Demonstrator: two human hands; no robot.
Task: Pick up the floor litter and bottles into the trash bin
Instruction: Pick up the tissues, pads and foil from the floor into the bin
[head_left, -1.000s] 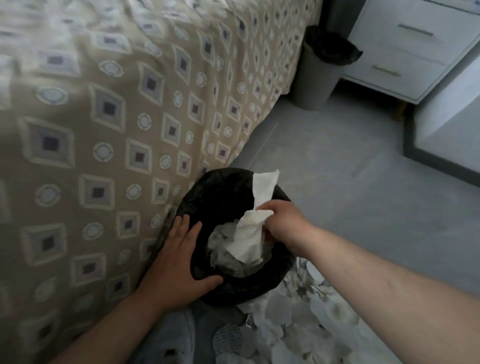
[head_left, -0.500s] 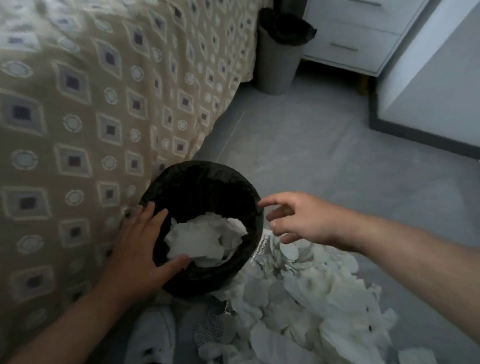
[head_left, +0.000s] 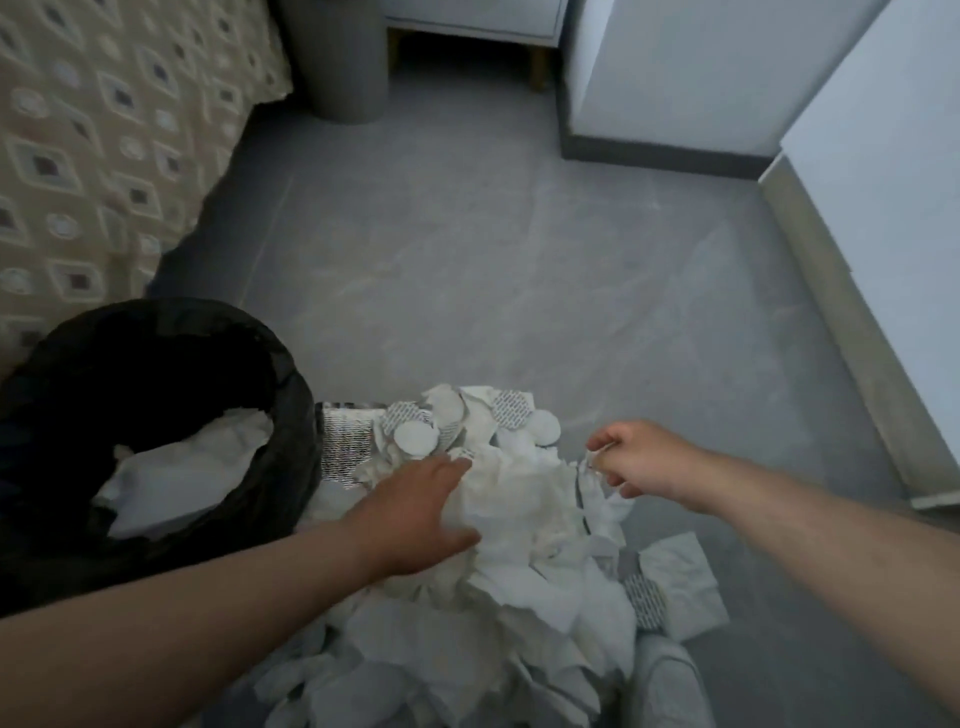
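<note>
In the head view, a big pile of white tissue paper (head_left: 519, 519) is lying on the grey floor (head_left: 467, 260), just beside the trash bin (head_left: 291, 415) with its black bag. Some white paper (head_left: 182, 467) is already sitting inside the bin. The left hand (head_left: 415, 514) is lying open and flat on top of the pile, with its fingers spread out over the soft paper. The right hand (head_left: 634, 460) is closing its fingertips on a small scrap of paper (head_left: 592, 462) at the right edge of the pile. This litter is looking very light, soft and crumpled, so it should squash easily and could tear or slip out in little bits. I think the best way is scooping a big bunch from under the edges with both hands, not pinching one thin piece. Round white pads (head_left: 415, 439) and little packets with tiny grey print (head_left: 511, 410) are mixing in with the tissue, and these look flat and may slide out of a loose grip. A shiny silver wrapper (head_left: 345, 441) is lying next to the bin, touching the pile. The print on the packets is too small and blurry for reading, and no brand is showing. No bottles are showing here. A patterned bed cover (head_left: 78, 156) is hanging at the left, and a grey bin (head_left: 343, 62) is standing far off.
</note>
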